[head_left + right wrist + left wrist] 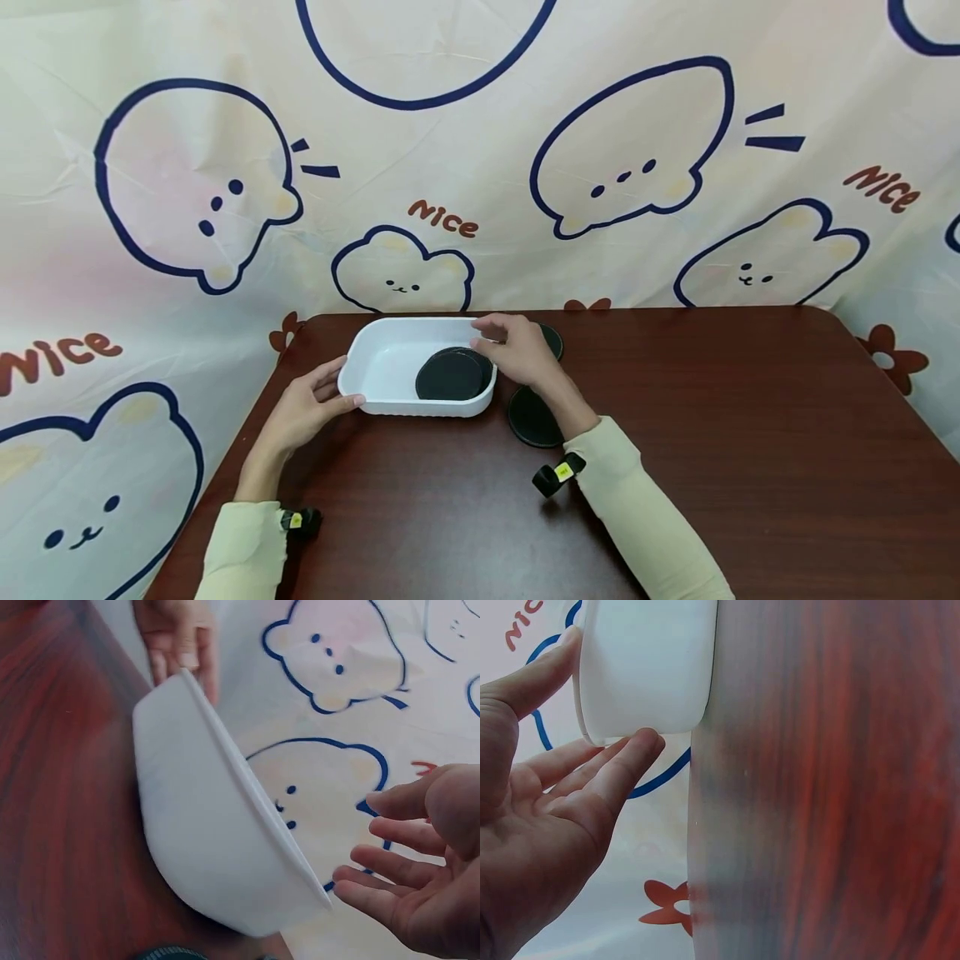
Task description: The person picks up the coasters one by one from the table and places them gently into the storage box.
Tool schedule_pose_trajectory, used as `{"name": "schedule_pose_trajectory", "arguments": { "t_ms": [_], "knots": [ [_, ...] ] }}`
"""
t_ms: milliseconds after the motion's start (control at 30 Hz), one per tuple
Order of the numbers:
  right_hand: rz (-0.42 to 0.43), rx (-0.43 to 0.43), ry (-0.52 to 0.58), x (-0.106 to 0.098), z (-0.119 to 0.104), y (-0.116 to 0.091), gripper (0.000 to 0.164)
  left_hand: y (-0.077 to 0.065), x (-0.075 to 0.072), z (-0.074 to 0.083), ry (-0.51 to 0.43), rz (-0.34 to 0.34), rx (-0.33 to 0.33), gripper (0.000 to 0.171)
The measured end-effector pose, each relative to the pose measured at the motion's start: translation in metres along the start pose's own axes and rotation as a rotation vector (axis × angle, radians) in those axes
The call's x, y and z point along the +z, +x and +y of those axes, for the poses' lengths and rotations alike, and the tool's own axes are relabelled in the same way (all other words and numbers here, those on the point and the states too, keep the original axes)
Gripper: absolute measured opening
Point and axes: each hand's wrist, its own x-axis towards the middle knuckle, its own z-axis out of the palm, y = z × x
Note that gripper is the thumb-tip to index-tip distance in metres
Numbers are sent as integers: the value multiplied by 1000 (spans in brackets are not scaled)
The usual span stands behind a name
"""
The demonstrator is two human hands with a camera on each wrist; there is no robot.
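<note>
A white plastic tray [386, 367] with rounded corners stands near the table's back edge. Black round coasters [450, 375] lie overlapping inside its right half. My left hand [303, 408] holds the tray's left end, thumb at the rim and fingers against the outer wall, as the left wrist view also shows. Over the tray's right rim is my right hand [517, 346]; in the right wrist view its fingers [375, 866] are spread and slightly bent, with nothing between them. Right of the tray lie another black coaster [534, 419] and one [553, 340] partly hidden behind the right hand.
The dark brown wooden table [712, 433] extends to the right and front. A pale cloth [495, 167] with blue cartoon outlines hangs behind the table. Each wrist wears a small black device [558, 473] near the cream sleeve.
</note>
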Motion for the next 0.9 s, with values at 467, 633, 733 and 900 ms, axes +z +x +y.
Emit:
{"name": "schedule_pose_trajectory", "arguments": {
  "t_ms": [467,633,733,900],
  "knots": [
    [-25,62,67,-29,14,-2,40,1,0,-1,4,-4,4,88],
    [-61,67,116,-37,21,-5,40,2,-1,0,-1,-4,5,87],
    [-91,80,177,-43,27,-6,41,2,-1,0,-2,-6,1,87],
    [-140,99,222,-53,35,-10,45,1,-1,-1,0,-6,0,88]
  ]
}}
